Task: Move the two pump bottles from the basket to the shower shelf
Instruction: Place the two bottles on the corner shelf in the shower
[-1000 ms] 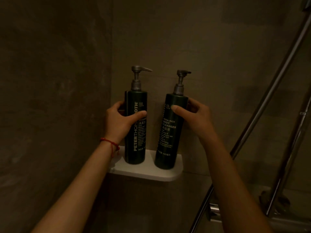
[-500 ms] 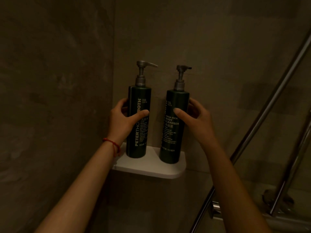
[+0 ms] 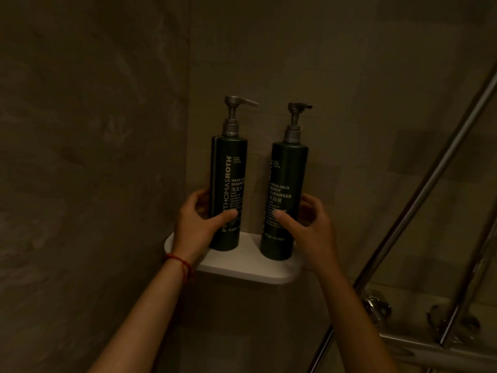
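Two dark green pump bottles stand upright side by side on the white corner shower shelf (image 3: 243,266). The shampoo bottle (image 3: 228,168) is on the left and the body cleanser bottle (image 3: 290,170) on the right. My left hand (image 3: 193,227) wraps the lower part of the shampoo bottle, thumb across its front. My right hand (image 3: 309,231) holds the lower part of the body cleanser bottle, thumb on its label and fingers curled behind its right side. A red string is tied round my left wrist. No basket is in view.
The shelf sits in the corner of two dim tiled walls. A slanted metal rail (image 3: 419,200) runs up on the right, with chrome shower fittings (image 3: 376,305) and a horizontal bar low at the right.
Both hands have slid down the bottles from mid-height to near their bases. The bottles now stand straight on the shelf, and the view has shifted slightly.
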`<state>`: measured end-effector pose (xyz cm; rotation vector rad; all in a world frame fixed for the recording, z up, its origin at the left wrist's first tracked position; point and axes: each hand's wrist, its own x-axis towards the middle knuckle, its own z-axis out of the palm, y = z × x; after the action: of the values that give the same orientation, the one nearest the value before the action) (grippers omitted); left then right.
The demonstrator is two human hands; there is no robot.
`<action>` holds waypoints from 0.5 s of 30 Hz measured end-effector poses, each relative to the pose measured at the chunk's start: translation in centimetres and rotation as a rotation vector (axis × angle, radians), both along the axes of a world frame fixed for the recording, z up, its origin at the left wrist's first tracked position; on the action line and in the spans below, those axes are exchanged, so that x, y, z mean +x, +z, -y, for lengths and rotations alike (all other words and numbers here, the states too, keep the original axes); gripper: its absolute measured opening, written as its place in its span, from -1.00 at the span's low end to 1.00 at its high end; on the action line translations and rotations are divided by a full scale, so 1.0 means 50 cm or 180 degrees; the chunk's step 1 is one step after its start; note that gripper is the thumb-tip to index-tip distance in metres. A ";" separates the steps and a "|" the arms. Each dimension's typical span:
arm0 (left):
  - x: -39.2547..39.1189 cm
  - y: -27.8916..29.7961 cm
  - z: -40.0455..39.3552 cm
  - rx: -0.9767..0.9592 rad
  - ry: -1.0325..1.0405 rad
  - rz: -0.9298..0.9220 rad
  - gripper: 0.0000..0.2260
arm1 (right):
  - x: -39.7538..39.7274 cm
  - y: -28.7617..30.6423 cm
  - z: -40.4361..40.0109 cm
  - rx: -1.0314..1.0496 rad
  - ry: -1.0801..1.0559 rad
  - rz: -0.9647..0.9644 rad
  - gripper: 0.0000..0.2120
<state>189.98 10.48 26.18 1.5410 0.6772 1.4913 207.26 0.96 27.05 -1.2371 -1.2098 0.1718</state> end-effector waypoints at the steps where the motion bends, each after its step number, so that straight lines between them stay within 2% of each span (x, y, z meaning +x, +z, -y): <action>1: -0.001 0.001 -0.002 -0.0034 -0.0034 0.0003 -0.38 | -0.001 0.000 -0.001 0.0009 -0.0015 -0.0008 -0.55; 7: -0.016 0.007 -0.012 -0.0207 -0.0321 0.0041 -0.46 | 0.007 -0.001 0.001 0.0032 0.0135 -0.0199 -0.49; 15: -0.046 0.007 -0.041 -0.0388 -0.0908 -0.0248 -0.54 | 0.027 0.000 0.008 -0.0276 0.0707 -0.0404 -0.64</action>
<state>187.67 12.55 26.55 1.5364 0.5551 1.1627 208.60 0.54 27.07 -1.1464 -1.2373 0.4641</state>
